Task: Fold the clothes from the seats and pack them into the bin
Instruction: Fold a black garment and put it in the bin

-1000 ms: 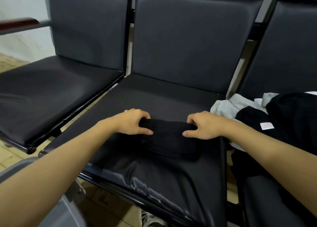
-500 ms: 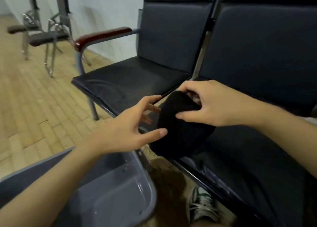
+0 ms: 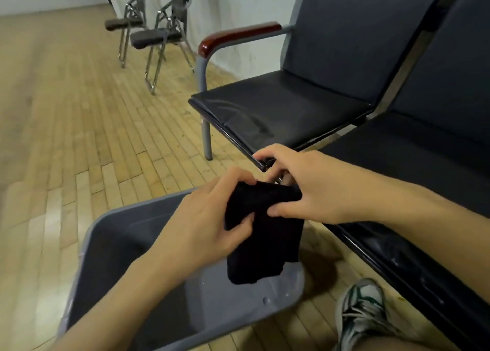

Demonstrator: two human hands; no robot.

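Head cam: both hands, left hand (image 3: 204,226) & right hand (image 3: 305,188), pinch a folded black garment (image 3: 265,234) hanging over the grey bin (image 3: 106,234). Looks soft, light, floppy; prob. best gripped along the top fold.

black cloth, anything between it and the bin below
Nothing visible does. Both the left hand and the right hand hold the folded black cloth above the open grey bin, whose visible inside looks bare.

A wood floor (image 3: 79,138) carries everything. On it stand a grey bin (image 3: 111,234) near, bench seats (image 3: 278,111) right, and two chairs (image 3: 151,36) far.
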